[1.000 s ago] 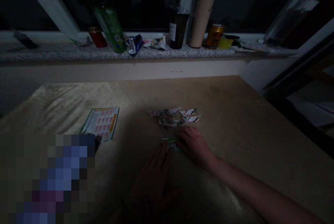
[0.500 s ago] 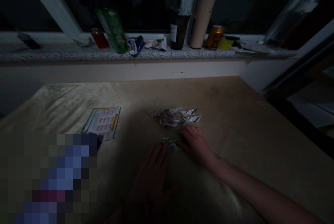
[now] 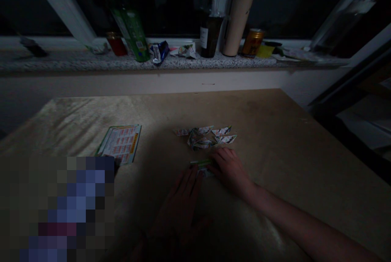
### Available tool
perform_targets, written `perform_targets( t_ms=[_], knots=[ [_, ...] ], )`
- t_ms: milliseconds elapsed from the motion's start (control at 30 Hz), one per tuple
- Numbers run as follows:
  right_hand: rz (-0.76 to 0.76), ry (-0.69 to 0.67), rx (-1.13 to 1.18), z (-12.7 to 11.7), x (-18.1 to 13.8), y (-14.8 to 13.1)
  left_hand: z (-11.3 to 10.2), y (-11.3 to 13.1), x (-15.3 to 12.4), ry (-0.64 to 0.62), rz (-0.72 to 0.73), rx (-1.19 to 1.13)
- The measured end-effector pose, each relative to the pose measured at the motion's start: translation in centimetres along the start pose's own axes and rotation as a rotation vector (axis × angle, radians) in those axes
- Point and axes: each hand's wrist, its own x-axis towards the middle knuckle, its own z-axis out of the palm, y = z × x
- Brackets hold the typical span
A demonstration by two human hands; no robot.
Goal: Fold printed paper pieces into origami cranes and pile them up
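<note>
A small folded sheet of printed paper point(image 3: 204, 167), green along its far edge, lies on the table under my fingers. My left hand point(image 3: 180, 197) rests flat and open in deep shadow, its fingertips touching the paper's left end. At the other end, my right hand point(image 3: 229, 168) has its thumb and curled fingers on the paper; part of the sheet is hidden beneath them. Just beyond sit several folded paper pieces point(image 3: 200, 144), pointed and printed, grouped loosely together. Farther left lies a stack of printed sheets point(image 3: 122, 142) with red blocks of print.
The cloth-covered table point(image 3: 275, 132) reaches to the wall below a stone windowsill point(image 3: 177, 63). Along the sill stand a green bottle point(image 3: 137, 38), a dark cup with a straw point(image 3: 210, 36), a tall tube point(image 3: 240, 14) and an orange can point(image 3: 253, 43). A blurred patch covers the lower left.
</note>
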Motion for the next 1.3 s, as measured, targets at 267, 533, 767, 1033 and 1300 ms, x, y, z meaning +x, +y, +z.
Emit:
perform_targets(
  t_ms=[267, 533, 767, 1033, 1300],
  knots=[
    [-0.238, -0.155, -0.006, -2.4, -3.7, -3.1, -0.1, 0.1, 0.2, 0.022, 0.030, 0.019],
    [-0.142, -0.362, 0.146, -2.8, -5.2, -3.3, 0.2, 0.4, 0.1, 0.067, 0.022, 0.124],
    [-0.107, -0.340, 0.187, -2.6, -5.2, -3.3, 0.8, 0.5, -0.8, 0.109, -0.012, 0.210],
    [-0.087, -0.345, 0.169, -2.5, -5.3, -3.5, 1.0, -0.8, -1.5, 0.114, 0.065, 0.179],
    [-0.094, -0.287, 0.164, -2.5, -5.2, -3.6, 0.9, -0.3, -1.2, 0.144, 0.029, 0.201]
  ],
)
